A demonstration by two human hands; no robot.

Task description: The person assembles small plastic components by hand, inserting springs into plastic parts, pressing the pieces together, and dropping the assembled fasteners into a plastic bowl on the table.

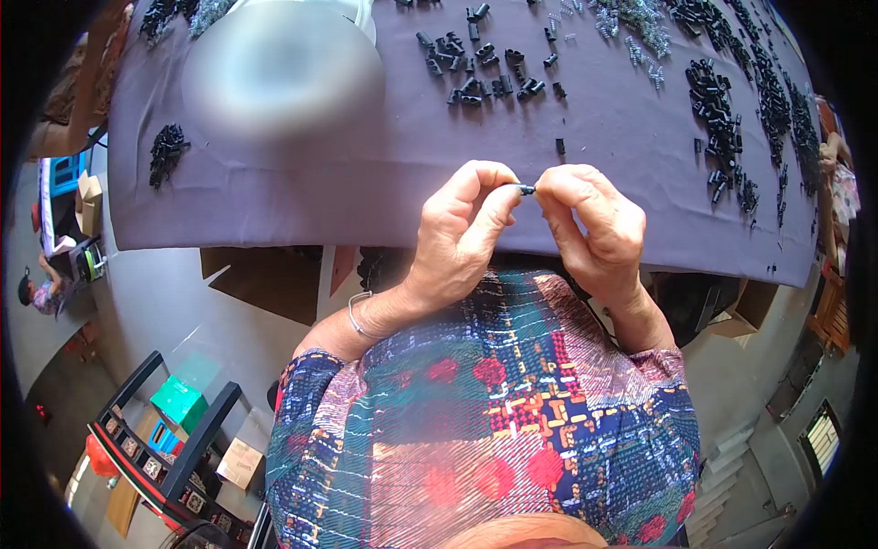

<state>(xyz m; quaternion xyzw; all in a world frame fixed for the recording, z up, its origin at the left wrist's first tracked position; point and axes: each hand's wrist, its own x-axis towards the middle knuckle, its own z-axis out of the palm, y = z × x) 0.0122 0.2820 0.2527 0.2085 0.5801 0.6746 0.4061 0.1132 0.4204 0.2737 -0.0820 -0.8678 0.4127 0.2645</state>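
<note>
Both hands meet over the front edge of the purple-grey cloth-covered table point(366, 206). My left hand point(468, 224) pinches one end of a small black part point(525, 189) between thumb and forefinger. On the other end of it, my right hand point(590, 224) closes its thumb and fingers. The part is tiny here, and its ends are hidden by the fingertips. Just beyond the hands lies a single black piece point(560, 145). Farther back is a loose group of short black cylinders point(487, 69).
A blurred white container point(283, 69) stands at the back left, with a small black heap point(167, 154) nearer the left edge. Long piles of black parts point(718, 119) and clear springs point(631, 27) lie to the right. Another person point(46, 291) is far left.
</note>
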